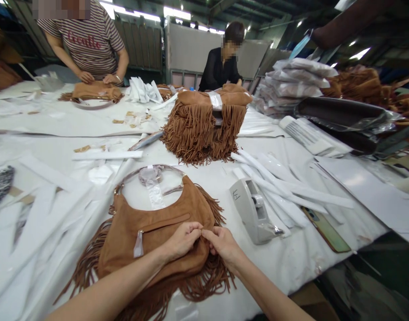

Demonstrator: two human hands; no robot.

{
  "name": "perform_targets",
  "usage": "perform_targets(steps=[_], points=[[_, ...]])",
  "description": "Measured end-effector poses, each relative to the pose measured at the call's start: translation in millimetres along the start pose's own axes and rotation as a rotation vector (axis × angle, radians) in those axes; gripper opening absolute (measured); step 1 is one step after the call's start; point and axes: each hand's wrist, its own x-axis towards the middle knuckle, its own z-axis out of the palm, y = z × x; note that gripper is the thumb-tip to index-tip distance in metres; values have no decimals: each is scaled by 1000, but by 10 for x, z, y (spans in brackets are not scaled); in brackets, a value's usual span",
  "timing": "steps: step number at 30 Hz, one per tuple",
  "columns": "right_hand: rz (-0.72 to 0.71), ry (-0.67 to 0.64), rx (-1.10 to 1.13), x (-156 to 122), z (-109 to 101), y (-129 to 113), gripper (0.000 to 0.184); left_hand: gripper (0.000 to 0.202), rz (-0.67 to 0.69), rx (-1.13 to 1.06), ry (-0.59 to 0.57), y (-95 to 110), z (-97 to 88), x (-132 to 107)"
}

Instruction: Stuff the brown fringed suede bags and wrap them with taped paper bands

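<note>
A brown suede handbag (151,240) with long fringe lies on the white table, its slanted zip facing up. Its zip pull is wrapped in white, and its strap (173,170) arches at the far side. My left hand (184,240) rests over the bag's right part with thumb and fingers pinched together. My right hand (222,245) meets it from the right, also pinching, at the bag's right edge. The fingertips nearly touch; whatever is between them is too small to make out. A grey tape dispenser (254,211) stands to the right of the bag.
Stacked fringed bags (204,125) stand beyond my bag. White strips (284,191) and a phone (326,229) lie at right, more strips (34,214) at left. Across the table, one person (87,44) handles another brown bag (97,91); a second person (221,67) works behind the stack.
</note>
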Motion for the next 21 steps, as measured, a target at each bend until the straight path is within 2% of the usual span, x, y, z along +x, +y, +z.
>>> perform_targets(steps=[2, 5, 8, 11, 13, 17, 19, 21], points=[[-8, 21, -34, 9, 6, 2, 25, 27, 33, 134, 3, -25, -74, -21], [-49, 75, -139, -1, 3, -25, 22, 29, 249, 482, 87, -86, -204, -48], [-143, 152, -321, -66, -5, -95, 20, 34, 411, 804, 27, -184, -331, -77], [-222, 220, -486, -144, -46, -90, 17, 43, 440, 1026, -22, -279, -424, -117], [-212, 275, -554, -158, -92, 3, 19, 46, 458, 1124, -49, -307, -458, -139], [-193, 397, -536, -112, -148, 265, 20, 45, 469, 1237, -124, -290, -472, -140], [-191, 355, -423, -111, -163, 333, 12, 46, 471, 1269, -131, -284, -467, -130], [-140, 195, -276, -139, -208, 342, 22, 47, 490, 1292, -126, -293, -463, -122]])
